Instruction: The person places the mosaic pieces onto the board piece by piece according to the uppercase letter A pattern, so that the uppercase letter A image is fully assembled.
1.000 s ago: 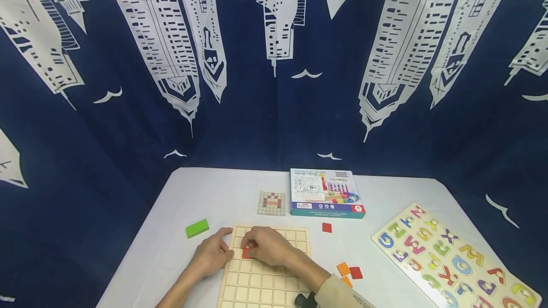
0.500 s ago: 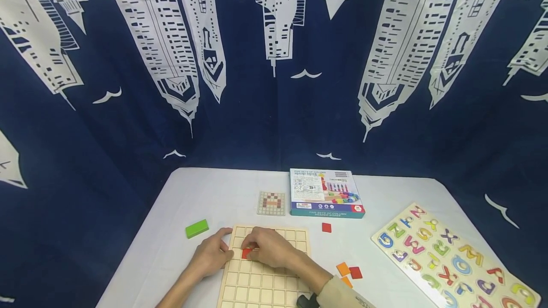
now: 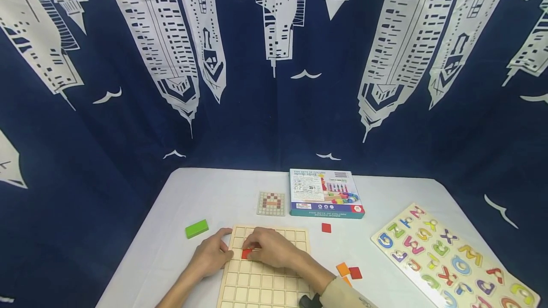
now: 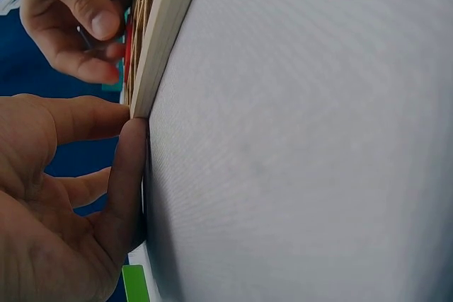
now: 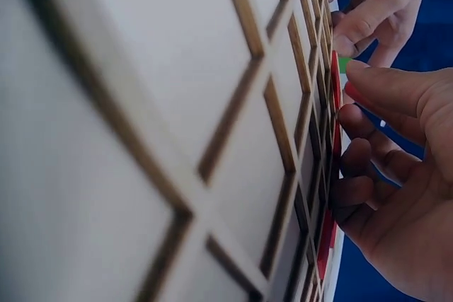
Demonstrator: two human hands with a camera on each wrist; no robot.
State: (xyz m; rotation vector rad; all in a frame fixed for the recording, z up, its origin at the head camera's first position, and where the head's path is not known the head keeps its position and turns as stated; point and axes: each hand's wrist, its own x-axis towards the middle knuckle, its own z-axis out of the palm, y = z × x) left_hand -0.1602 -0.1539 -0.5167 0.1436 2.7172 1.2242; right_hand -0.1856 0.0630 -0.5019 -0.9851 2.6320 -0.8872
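My left hand (image 3: 210, 254) holds the left edge of a wooden grid board (image 3: 237, 293), with thumb and forefinger against its rim near the far corner. In the left wrist view these fingertips meet the board's pale edge (image 4: 159, 54). My right hand (image 3: 274, 247) bends over the board, thumb and forefinger at either side of a red square tile (image 3: 246, 254) in a left-hand cell. The right wrist view has more red tile pieces (image 5: 326, 245) along the grid, partly behind my curled fingers. My right palm covers some far cells.
A green block (image 3: 197, 228) lies left of the board. Behind it are a pattern card (image 3: 271, 203) and a toy box (image 3: 326, 194). To the right lie a red tile (image 3: 326, 227), another red tile (image 3: 355, 273), orange tiles (image 3: 343, 269) and an alphabet puzzle board (image 3: 454, 255).
My right hand has shifted very slightly to the right, still at the red tile. The left hand and the board look the same.
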